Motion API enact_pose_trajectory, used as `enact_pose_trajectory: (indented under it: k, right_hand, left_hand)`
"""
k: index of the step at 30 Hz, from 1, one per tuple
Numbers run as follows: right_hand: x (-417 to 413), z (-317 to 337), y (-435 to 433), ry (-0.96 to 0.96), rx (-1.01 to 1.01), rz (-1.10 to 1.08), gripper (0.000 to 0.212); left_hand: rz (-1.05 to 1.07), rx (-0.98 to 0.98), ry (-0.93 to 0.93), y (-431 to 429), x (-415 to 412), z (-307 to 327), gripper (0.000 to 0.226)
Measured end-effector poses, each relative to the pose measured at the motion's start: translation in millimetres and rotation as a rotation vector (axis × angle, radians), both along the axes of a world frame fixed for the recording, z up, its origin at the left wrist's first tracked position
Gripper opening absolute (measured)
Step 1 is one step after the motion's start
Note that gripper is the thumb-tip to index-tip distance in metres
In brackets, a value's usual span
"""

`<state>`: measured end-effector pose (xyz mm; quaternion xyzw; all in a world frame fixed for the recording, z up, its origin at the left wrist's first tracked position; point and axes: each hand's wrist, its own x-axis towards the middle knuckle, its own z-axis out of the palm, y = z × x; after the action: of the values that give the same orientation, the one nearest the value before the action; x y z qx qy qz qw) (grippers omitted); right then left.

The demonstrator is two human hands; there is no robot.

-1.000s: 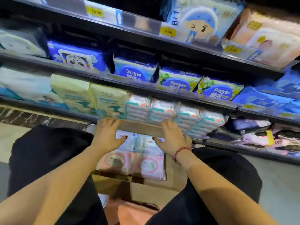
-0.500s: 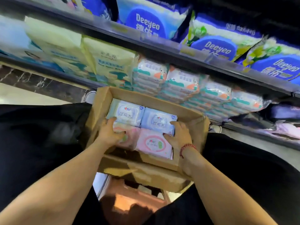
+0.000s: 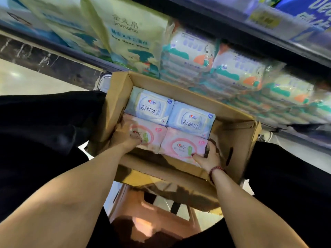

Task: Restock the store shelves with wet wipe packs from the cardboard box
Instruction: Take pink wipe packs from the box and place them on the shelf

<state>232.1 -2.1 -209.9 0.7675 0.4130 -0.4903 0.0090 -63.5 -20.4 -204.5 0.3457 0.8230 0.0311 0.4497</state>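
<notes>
An open cardboard box [image 3: 238, 136] rests between my knees, holding two light-blue wet wipe packs [image 3: 149, 106] at the far side and two pink wet wipe packs [image 3: 182, 145] at the near side. My left hand [image 3: 125, 136] grips the left end of the left pink pack [image 3: 152, 135]. On the right pink pack's right edge, my right hand [image 3: 207, 156] closes around it, a red bead bracelet on that wrist. Directly beyond the box runs the low shelf [image 3: 232, 33] stocked with wipes.
Pale green baby wipe bags [image 3: 130, 38] and stacked white, green and orange wipe bundles [image 3: 238, 68] fill the low shelf. My black-clad legs flank the box. An orange plastic stool [image 3: 154, 213] stands beneath me. Pale floor [image 3: 26, 77] lies to the left.
My hands left the box's far rim, dropped inside and closed on the outer ends of the pink packs. The view tilted down and drew closer to the box.
</notes>
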Motion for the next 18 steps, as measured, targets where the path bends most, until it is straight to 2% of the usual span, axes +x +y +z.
enact_pose_trajectory:
  k: [3,5,10,15,17,18]
  right_hand:
    - [4,-16,-4,0.047,0.000,-0.079,0.083]
    - [1,-18,-4,0.081,-0.013,-0.133,0.077]
    - [-2,-32,-5,0.087,-0.070,-0.166,0.079]
    - [0,-48,-3,0.097,-0.099,-0.205,0.086]
    - [3,-57,-3,0.122,-0.107,-0.222,0.089]
    - [5,-59,-2,0.136,-0.123,-0.232,0.085]
  left_hand:
    - [-0.082,0.108,0.082,-8,3,-10,0.070]
    - [-0.130,0.145,0.093,-10,5,-14,0.073]
    - [0.140,0.151,0.045,-6,8,-25,0.087]
    - [0.179,0.030,0.003,-3,6,-34,0.098]
    - [0.178,-0.044,-0.073,8,2,-34,0.106]
    - [0.173,-0.061,-0.126,13,-2,-36,0.113]
